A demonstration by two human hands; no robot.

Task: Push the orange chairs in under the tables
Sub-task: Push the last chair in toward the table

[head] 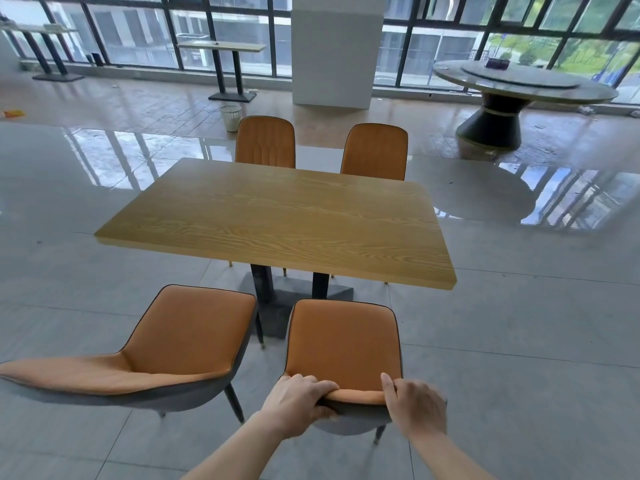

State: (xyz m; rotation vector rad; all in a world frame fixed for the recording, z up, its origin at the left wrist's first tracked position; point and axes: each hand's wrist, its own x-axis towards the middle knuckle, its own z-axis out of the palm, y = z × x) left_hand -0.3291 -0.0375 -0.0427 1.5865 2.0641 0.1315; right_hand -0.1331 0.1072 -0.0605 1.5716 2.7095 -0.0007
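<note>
Orange chair (344, 344): left hand (299, 403) and right hand (414, 407) grip its backrest; white basket (230, 117) contents unclear.

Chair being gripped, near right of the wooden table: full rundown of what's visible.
The gripped chair has an orange upholstered seat and backrest with dark piping, a grey outer shell and thin dark legs. It stands upright on the tiled floor, facing the wooden table, its seat not yet under the tabletop. The left hand and right hand both grip the backrest's top edge.
</note>
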